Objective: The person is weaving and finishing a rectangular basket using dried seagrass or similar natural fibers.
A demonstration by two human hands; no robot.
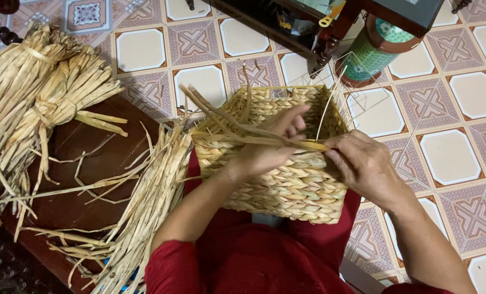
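The flat straw strand [265, 136] lies with its long axis across the top rim of the woven basket [286, 185] on the lap, the left hand [267, 147] closed around its middle, the right hand [363, 163] pinching its right end [316, 146] just beside

Patterned floor tiles [450, 158] in cream and mauve lie beneath dark wooden furniture [330, 38] at the top.
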